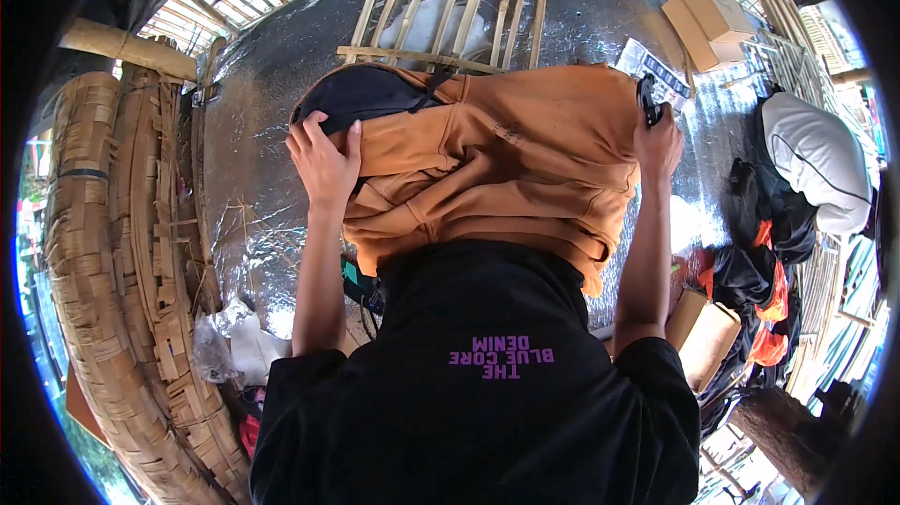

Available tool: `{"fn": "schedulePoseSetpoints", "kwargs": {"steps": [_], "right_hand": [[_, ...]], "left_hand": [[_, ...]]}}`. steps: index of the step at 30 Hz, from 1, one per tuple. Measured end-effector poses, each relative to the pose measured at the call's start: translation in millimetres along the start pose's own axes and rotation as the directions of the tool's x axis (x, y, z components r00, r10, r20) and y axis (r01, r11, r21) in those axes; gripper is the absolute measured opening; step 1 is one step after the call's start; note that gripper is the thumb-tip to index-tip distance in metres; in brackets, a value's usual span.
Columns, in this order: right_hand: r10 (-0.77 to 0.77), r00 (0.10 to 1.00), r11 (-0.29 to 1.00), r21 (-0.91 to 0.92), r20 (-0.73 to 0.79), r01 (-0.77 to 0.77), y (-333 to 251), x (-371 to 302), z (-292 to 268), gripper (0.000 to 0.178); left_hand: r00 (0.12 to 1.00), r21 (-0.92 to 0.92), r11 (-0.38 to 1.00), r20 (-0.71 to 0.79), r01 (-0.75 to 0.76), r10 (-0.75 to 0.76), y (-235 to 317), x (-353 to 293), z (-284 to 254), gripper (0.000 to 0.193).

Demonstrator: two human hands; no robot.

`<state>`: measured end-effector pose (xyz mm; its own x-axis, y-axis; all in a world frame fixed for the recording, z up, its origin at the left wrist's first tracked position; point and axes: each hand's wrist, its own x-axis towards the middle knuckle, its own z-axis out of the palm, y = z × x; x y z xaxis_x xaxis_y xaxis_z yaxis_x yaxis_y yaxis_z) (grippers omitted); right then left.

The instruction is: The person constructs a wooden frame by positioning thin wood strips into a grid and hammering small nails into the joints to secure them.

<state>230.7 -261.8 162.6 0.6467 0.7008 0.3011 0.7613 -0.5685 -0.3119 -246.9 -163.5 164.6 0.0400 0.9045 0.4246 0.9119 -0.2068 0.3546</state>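
A brown-orange garment of thick cloth (548,120) is spread across my front, its lower part bunched in folds. At its left end shows a dark navy panel (361,97), perhaps a lining, and a thin black strap lies near it. My left hand (323,158) grips the garment's left edge, thumb on the cloth and fingers over the dark panel. My right hand (659,141) is closed at the right edge, around a small black item (648,100) whose kind I cannot make out. Part of the garment's lower edge lies against my black shirt.
A slatted bamboo rack (450,8) lies ahead on a silvery foil sheet (253,130). Rolled woven bamboo (89,252) stands at the left. Cardboard boxes (708,13) sit at the far right, a white-grey bundle (816,153) and black and orange cloth (764,271) nearer.
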Motion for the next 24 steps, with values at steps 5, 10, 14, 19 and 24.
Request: {"fn": "schedulePoseSetpoints", "kwargs": {"steps": [5, 10, 14, 19, 24], "right_hand": [[0.147, 0.986, 0.952, 0.283, -0.081, -0.119, 4.6, -38.7, -18.3, 0.045], [0.101, 0.978, 0.935, 0.354, -0.18, -0.031, -10.6, -69.7, -90.6, 0.04], [0.077, 0.941, 0.944, 0.328, -0.33, 0.038, -16.3, -112.2, -142.3, 0.031], [0.247, 0.887, 0.917, 0.391, -0.39, -0.083, -7.6, -169.5, -198.9, 0.039], [0.33, 0.899, 0.899, 0.385, -0.288, -0.207, 35.8, -178.4, -187.8, 0.032]], "left_hand": [[0.987, -0.186, 0.972, 0.05, -0.142, 0.154, -6.0, 18.3, -10.7, 0.029], [0.959, -0.359, 0.905, -0.243, -0.229, 0.146, -47.5, 25.4, -38.3, 0.027], [0.987, -0.688, 0.723, -0.154, -0.067, -0.055, -78.1, 7.9, -62.9, 0.026], [0.992, -0.715, 0.69, -0.044, -0.113, 0.117, -57.6, -7.7, -56.1, 0.023], [0.995, -0.717, 0.696, 0.04, -0.031, 0.086, -65.3, 4.9, -47.1, 0.021]]}}
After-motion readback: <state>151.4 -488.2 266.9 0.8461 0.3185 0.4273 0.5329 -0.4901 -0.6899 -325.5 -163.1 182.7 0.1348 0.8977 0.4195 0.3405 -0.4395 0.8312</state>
